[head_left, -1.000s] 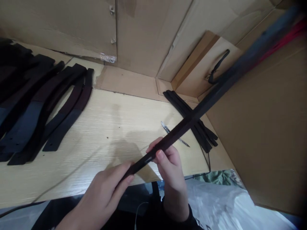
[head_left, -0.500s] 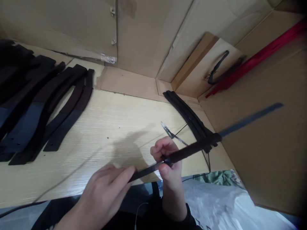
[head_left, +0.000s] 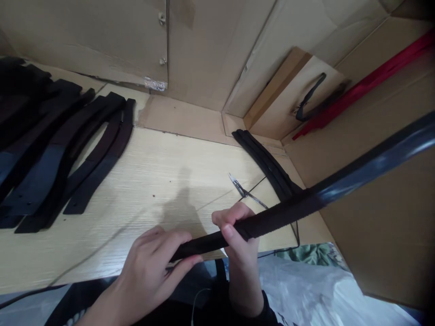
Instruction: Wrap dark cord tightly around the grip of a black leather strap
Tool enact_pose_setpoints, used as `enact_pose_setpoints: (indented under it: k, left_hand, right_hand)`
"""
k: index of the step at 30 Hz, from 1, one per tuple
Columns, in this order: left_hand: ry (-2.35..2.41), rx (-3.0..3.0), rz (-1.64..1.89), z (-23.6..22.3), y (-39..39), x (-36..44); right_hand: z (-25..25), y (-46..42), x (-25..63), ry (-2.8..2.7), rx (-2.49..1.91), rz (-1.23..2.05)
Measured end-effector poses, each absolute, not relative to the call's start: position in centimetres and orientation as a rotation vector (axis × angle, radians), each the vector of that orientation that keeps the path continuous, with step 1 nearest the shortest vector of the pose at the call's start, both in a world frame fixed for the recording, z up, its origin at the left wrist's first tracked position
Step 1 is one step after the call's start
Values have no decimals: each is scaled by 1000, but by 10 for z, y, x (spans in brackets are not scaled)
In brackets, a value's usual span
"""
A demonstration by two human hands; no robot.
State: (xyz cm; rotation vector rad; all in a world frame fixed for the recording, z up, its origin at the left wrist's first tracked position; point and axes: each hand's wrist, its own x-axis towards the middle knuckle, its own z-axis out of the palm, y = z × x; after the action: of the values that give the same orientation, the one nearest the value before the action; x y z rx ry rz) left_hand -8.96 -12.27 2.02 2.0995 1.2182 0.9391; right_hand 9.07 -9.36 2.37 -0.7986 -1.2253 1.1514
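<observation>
A long, narrow black strip [head_left: 282,215] slants from between my hands up past the right edge of the view. A dark middle section with a ribbed edge shows along it, and its far part is glossy. Its near end lies in my left hand [head_left: 159,258], closed with thumb and fingers around it. Farther along, my right hand [head_left: 238,231] pinches the strip between thumb and fingers. Beyond the right hand, small metal scissors [head_left: 239,186] rest on the pale table [head_left: 170,158]. Several curved black strips [head_left: 267,163] lie together beside them, partly covered by the held strip.
Many curved black strips [head_left: 81,181] are heaped at the left of the table. Cardboard walls [head_left: 210,50] enclose the back and right. A red strip [head_left: 367,86] and a board with a dark handle [head_left: 309,97] stand at the right. Clear plastic [head_left: 316,280] hangs below the table edge.
The strip has turned, and its far part now reaches closer and out of view at the right. My right fingers have closed onto it, and my left thumb has shifted beneath it.
</observation>
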Motion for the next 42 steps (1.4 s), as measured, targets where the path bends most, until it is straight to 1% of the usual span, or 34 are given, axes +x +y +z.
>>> enact_pose_setpoints:
  k: [4,5,6,9,11,14,18,20,22,24,26,29,31,32,37,39,42]
  left_hand:
    - [936,1743,416,30,-117,-95]
    - [877,1723,368,32,-116,-95]
    - [861,1764,387,32,-116,-94]
    - [1152,2039,728,25,-119,-87]
    - [1236,2093,824,20,-121,-85]
    - [1220,2019,812,22,-121,-90]
    - [981,1921,567,32,-118,-100]
    - [1017,2085,676,32,-118,-99]
    - [1176,2290,897,30,-119,-94]
    - [1250,2366,984,29,-118,-89]
    - [1185,2222,875,30,-116,-88]
    - [993,1842,554,35,-110,-93]
    - [974,1745,496,35,-109,-95]
    - [1001,1767,537,33,-109,-95]
    - [1264,2065,1014,13,-115,-86]
    - [1293,2094,1086,8,-116,-83]
    - [1294,2090,1093,11,-113,-86]
  right_hand:
    - [23,-92,90,-1327,-602,1146]
    - [24,-91,90,-1338,-593,1140]
    - [25,-90,90,-1330,-613,1138]
    - [29,-90,91,-1306,-773,1112]
    - [33,-92,92,-1367,-852,1066]
    - [38,-95,93,-1434,-838,1024]
    - [36,-100,91,-1364,-782,1087]
    - [32,-100,91,-1309,-818,1050]
    - [27,-99,90,-1258,-842,995]
    - [22,-95,90,-1242,-821,979]
    - [21,-91,89,-1259,-773,965]
    - [22,-85,88,-1331,-639,981]
    - [23,-83,89,-1342,-588,1015]
    - [23,-84,90,-1330,-598,1036]
    - [19,-91,94,-1234,-765,1106]
    - [18,-92,93,-1224,-777,1092]
    - [20,-89,91,-1316,-695,1010]
